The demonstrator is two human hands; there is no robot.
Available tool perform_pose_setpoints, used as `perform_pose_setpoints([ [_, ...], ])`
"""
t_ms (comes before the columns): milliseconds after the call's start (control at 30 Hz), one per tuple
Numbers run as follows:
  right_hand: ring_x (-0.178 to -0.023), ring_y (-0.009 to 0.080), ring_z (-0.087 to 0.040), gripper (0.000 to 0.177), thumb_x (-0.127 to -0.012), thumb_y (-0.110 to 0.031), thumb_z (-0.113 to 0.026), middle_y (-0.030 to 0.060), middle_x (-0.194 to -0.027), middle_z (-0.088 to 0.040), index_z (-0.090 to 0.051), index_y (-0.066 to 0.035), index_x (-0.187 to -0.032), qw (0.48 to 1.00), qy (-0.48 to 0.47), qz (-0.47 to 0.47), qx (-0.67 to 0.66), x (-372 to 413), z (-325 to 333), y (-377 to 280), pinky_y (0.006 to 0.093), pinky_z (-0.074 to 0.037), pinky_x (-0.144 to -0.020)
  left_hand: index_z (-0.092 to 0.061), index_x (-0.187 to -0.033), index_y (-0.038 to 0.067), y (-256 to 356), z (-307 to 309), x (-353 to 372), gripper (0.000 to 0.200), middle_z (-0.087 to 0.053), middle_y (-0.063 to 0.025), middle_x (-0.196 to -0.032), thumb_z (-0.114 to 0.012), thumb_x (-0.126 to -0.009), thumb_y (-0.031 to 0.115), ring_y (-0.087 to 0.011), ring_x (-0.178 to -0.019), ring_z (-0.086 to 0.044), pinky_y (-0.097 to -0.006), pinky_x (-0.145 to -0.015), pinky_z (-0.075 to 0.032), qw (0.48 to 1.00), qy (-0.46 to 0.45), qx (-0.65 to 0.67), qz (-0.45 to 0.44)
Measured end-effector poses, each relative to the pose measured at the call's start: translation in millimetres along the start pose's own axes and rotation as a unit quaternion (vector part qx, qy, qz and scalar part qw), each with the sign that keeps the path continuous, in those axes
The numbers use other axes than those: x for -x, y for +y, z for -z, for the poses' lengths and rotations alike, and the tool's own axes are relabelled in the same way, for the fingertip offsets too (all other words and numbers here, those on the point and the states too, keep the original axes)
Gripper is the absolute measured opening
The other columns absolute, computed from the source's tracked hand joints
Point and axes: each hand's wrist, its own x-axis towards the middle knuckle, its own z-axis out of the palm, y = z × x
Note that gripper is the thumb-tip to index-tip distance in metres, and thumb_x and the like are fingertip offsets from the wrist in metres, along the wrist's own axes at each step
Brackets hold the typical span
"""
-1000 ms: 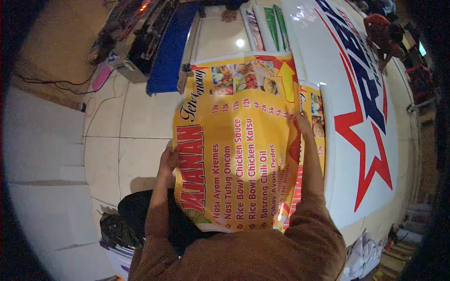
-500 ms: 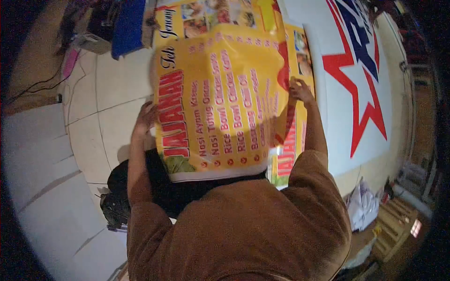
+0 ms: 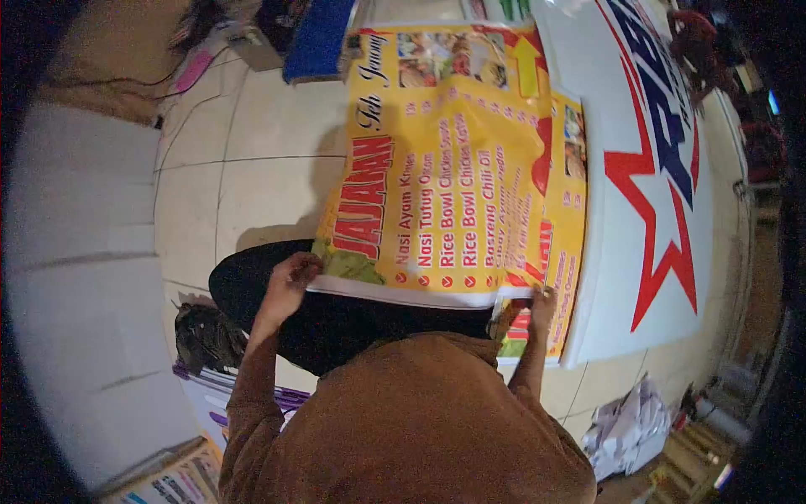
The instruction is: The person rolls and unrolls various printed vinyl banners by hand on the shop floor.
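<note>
Slid nearer, left hand and right hand pinch the yellow banner.

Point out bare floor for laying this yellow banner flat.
Bare tiles lie left of the yellow banner, up to the grey surface. Right is covered by the star banner; the bag and crumpled paper crowd the near floor.

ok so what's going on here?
A person in a brown sweater holds a yellow banner by its near edge, with the left hand gripping one corner and the right hand the other. The sheet is spread over the tiled floor. It partly covers a second banner and sits beside a white banner with a red star.
</note>
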Motion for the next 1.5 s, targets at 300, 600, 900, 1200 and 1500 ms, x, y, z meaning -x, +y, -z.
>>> perform_pose_setpoints([
  [300,-0.108,0.0229,-0.055,0.060,-0.083,-0.039,-0.065,0.0149,-0.117,-0.057,-0.048,0.004,-0.122,0.964,-0.214,0.118,-0.101,4.5,107.8,-211.7,0.0415,-0.041,-0.098,-0.056,-0.120,0.001,49.0,39.4,19.0,0.050,-0.057,-0.0149,-0.120,-0.060,-0.071,-0.009,-0.0263,-0.117,-0.053,-0.0337,-0.094,-0.045,0.989,0.052,-0.096,-0.100],
  [600,-0.063,0.0063,-0.037,0.022,-0.092,-0.024,-0.056,-0.0034,-0.072,-0.045,-0.054,-0.006,-0.080,0.972,-0.124,0.200,0.023,-34.5,135.5,-321.8,0.0219,-0.030,-0.060,-0.061,-0.101,0.001,96.1,32.6,-21.1,0.014,-0.059,-0.0060,-0.098,-0.057,-0.088,0.002,-0.0163,-0.093,-0.056,-0.0251,-0.083,-0.046,0.960,0.197,0.142,-0.140],
  [900,-0.058,0.0048,-0.037,0.016,-0.089,-0.015,-0.061,-0.0044,-0.066,-0.045,-0.059,-0.002,-0.099,0.974,-0.064,0.213,0.050,-51.5,120.9,-374.7,0.0215,-0.030,-0.052,-0.052,-0.120,0.006,144.1,42.9,-9.4,0.027,-0.058,0.0004,-0.073,-0.055,-0.094,0.013,-0.0056,-0.068,-0.052,-0.0180,-0.064,-0.042,0.931,0.329,0.043,-0.152],
  [1200,-0.082,0.0135,-0.052,0.020,-0.082,-0.006,-0.066,0.0032,-0.088,-0.056,-0.062,0.002,-0.100,0.942,-0.084,0.287,0.156,-60.0,133.0,-398.7,0.0251,-0.042,-0.077,-0.057,-0.122,0.006,200.0,90.3,-20.5,0.042,-0.058,-0.0123,-0.116,-0.064,-0.081,0.004,-0.0247,-0.108,-0.053,-0.0353,-0.096,-0.040,0.922,0.216,-0.253,-0.200],
  [1500,-0.092,0.0122,-0.050,0.013,-0.093,-0.013,-0.052,0.0024,-0.092,-0.056,-0.059,-0.003,-0.096,0.968,-0.114,0.223,-0.016,-74.2,119.7,-405.1,0.0271,-0.039,-0.085,-0.064,-0.099,0.002,203.1,120.5,-33.2,0.016,-0.059,-0.0075,-0.088,-0.061,-0.087,0.011,-0.0169,-0.083,-0.056,-0.0264,-0.075,-0.044,0.905,0.182,-0.246,-0.294],
])
